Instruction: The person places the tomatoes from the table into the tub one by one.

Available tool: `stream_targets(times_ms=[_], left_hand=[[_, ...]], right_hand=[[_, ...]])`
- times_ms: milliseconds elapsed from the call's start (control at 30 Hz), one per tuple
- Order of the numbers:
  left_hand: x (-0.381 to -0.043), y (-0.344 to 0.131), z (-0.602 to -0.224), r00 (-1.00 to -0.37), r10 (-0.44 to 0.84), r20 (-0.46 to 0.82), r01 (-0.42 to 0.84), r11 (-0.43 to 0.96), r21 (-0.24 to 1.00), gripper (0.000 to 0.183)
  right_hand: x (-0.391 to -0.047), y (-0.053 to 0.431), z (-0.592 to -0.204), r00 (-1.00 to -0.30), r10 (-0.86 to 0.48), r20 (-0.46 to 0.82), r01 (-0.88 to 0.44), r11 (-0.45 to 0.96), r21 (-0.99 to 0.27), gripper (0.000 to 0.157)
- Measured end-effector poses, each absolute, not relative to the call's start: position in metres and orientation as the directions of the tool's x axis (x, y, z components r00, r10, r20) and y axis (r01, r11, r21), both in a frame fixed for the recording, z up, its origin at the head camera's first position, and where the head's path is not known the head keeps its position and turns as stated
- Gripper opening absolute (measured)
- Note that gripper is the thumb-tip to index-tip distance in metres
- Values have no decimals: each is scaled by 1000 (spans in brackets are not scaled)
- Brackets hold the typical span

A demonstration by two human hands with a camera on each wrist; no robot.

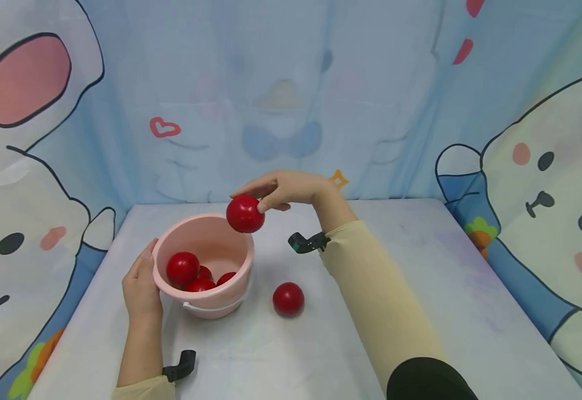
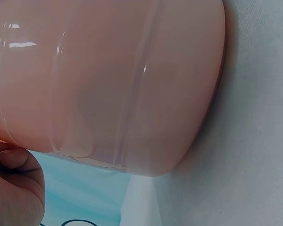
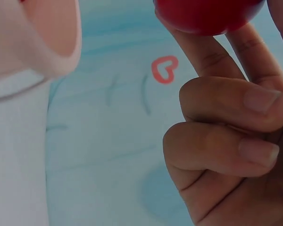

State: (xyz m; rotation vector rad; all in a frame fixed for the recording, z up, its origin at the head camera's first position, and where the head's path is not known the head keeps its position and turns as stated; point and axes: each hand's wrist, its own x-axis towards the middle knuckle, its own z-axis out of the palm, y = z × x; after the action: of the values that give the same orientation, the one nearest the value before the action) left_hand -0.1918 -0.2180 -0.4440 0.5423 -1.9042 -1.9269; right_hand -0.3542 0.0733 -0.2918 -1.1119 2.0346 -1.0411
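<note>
My right hand [image 1: 291,189] pinches a shiny red ball [image 1: 245,213] between thumb and fingers, over the right part of the pink bucket's rim. In the right wrist view the underside of this red ball [image 3: 210,14] shows at the top, and two fingers of the right hand [image 3: 226,127] are folded below it. With my left hand [image 1: 142,283] I hold the pink bucket [image 1: 206,303] at its left rim; the bucket tilts a little towards me. Several red balls [image 1: 182,269] lie inside. In the left wrist view the bucket wall [image 2: 99,84] hides most of the scene.
Another red ball [image 1: 288,299] lies on the white table [image 1: 371,355], right of the bucket. A white handle [image 1: 218,307] hangs down the bucket's front. Behind the table hangs a blue curtain [image 1: 196,72] printed with cartoon animals. Each wrist wears a black camera mount [image 1: 309,243].
</note>
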Motion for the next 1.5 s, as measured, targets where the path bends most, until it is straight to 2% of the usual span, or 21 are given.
stream_targets(times_ms=[167,300,633,967,1233,1500], left_hand=[[-192,-215,-443,-854,-520,-4,-2,-4,1000,43],[-191,-214,-443,-854,-521,-12,-9,-9,1000,42],[-189,-208,-440,-857,-515,-16,-6,-21,1000,45],[-189,-205,-442,-865,-502,-7,2,-19,1000,43],[-188,-204,-441,-865,-502,-9,6,-27,1000,41],[-187,-206,-441,-861,-509,-7,7,-26,1000,41]], right_hand=[[-354,40,-287,-407,-901,-150,-438,336,-834,54],[-354,18,-290,-378,-909,-177,-452,348,-821,51],[-345,-25,-307,-286,-905,-315,-392,410,-823,48],[-332,-49,-327,-153,-889,-431,-436,452,-778,51],[-326,-55,-332,-139,-847,-513,-388,523,-759,54],[-324,-56,-333,-160,-824,-544,-467,549,-694,50]])
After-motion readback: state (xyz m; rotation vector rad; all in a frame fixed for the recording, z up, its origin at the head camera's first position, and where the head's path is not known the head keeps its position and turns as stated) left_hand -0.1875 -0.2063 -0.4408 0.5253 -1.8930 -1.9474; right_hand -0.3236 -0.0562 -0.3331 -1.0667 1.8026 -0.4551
